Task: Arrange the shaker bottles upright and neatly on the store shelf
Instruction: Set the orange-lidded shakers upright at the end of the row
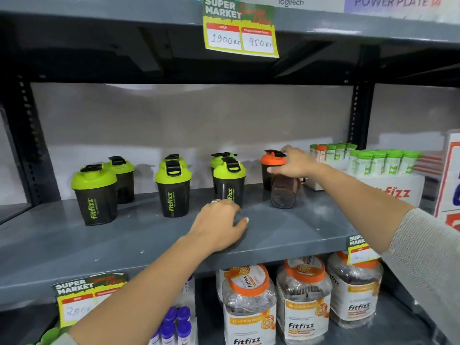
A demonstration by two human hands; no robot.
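Note:
Several black shaker bottles with lime-green lids stand upright in three front-and-back pairs on the grey shelf (124, 235): left pair (95, 195), middle pair (174, 190), right pair (230, 180). An orange-lidded shaker (271, 165) stands upright further right at the back. Beside it a dark shaker (283, 192) lies tipped, its base towards me and its lid end hidden under my right hand (295, 161), which grips it from above. My left hand (219, 225) rests palm down on the shelf in front of the right green pair, holding nothing.
A white Fitfizz display box with green-capped tubes (383, 161) fills the shelf's right end, close behind the tipped shaker. A price tag (240, 28) hangs from the shelf above. Large orange-lidded jars (303, 302) and purple-capped tubes (174, 324) sit on the shelf below.

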